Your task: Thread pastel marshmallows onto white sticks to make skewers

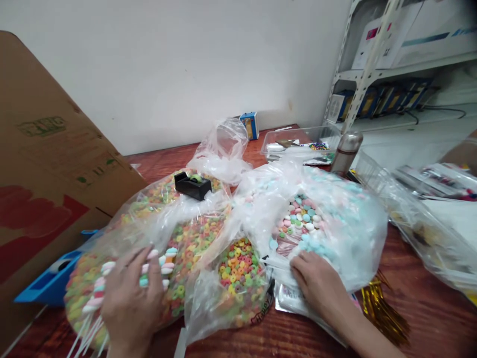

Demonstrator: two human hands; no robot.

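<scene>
My left hand (132, 298) lies palm down with fingers apart over several marshmallow-like candies on white sticks (97, 293). These rest on a large clear bag of colourful cereal rings (196, 238). My right hand (320, 283) is curled, fingers together, at the near edge of a bag of pastel candies (346, 223); what lies under its fingertips is hidden. Beneath that hand shows a stack of clear plastic packets (292, 300). Between my hands, a smaller opened bag of rings (240, 266) bears dark lettering.
A black tape dispenser (193, 186) sits on the ring bag. A cardboard box (55, 174) and a blue holder (52, 282) stand left. Behind are a clear tray (301, 136) and a bottle (346, 152). Gold ties (383, 311) and a plastic container (428, 228) lie right.
</scene>
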